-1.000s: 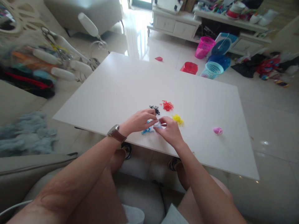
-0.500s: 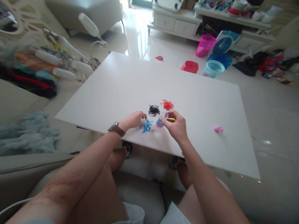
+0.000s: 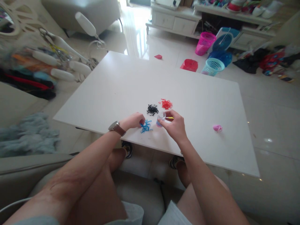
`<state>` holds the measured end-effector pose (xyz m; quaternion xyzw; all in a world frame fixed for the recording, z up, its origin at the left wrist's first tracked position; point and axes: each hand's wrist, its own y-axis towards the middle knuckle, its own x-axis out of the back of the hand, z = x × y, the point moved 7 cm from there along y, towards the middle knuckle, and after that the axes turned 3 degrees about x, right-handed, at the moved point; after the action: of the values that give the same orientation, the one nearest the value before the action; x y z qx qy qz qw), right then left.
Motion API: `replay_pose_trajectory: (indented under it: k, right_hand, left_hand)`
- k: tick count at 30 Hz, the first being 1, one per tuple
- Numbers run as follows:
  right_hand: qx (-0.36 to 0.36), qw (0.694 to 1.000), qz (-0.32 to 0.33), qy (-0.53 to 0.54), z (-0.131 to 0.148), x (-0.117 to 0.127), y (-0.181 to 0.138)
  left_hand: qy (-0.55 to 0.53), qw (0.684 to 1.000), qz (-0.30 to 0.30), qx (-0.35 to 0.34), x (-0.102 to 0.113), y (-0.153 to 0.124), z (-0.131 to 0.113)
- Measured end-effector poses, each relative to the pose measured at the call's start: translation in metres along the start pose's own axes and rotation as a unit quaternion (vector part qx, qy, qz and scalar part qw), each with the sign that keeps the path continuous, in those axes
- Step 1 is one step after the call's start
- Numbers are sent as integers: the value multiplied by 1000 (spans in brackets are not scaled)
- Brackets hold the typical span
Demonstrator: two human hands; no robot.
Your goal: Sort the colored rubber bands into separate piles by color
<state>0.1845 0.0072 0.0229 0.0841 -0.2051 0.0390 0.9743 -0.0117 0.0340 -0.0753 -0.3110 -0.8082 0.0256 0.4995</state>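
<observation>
My left hand (image 3: 136, 120), with a brown-strapped watch on its wrist, is at the left edge of a small pile of blue rubber bands (image 3: 146, 126). Its fingertips are pinched together on the bands; how many they hold is hidden. In my right hand (image 3: 175, 125) is a small clear plastic cup (image 3: 161, 119), upright and open at the top, with bluish and pink colour low inside. A bit of yellow shows behind the cup, under my right fingers. Beyond the cup lie a pile of black rubber bands (image 3: 152, 109) and a pile of red rubber bands (image 3: 166, 104).
A pink-purple object (image 3: 217, 128) lies to the right on the white table (image 3: 199, 97). Past the table's far edge, a red container (image 3: 189, 65), a light blue basket (image 3: 212, 67) and a pink basket (image 3: 205, 43) are on the floor.
My left fingers, apart over the blue bands before, have closed at the pile's left edge. My right hand still holds the cup. The whole view has shifted slightly.
</observation>
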Motion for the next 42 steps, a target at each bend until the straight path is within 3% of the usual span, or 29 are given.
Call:
replay_pose_trajectory:
  k: [11,22,28,34,42]
  right_hand:
    - [-2,1000,5,-5,-2,0,0]
    - [11,999,22,-29,-3,-3,0]
    - [15,997,45,-61,-7,-9,-1]
    - [53,985,97,-130,-4,-23,-5]
    - [75,965,132,-213,2,-32,-8]
  left_hand:
    - [-5,999,31,14,4,-1,-4]
    - [-150,988,-16,35,48,-23,1]
    - [-205,977,-58,-3,59,-30,-7]
    - [-222,967,-120,-26,65,-36,-31]
    - [-111,968,-194,-115,65,-45,-78]
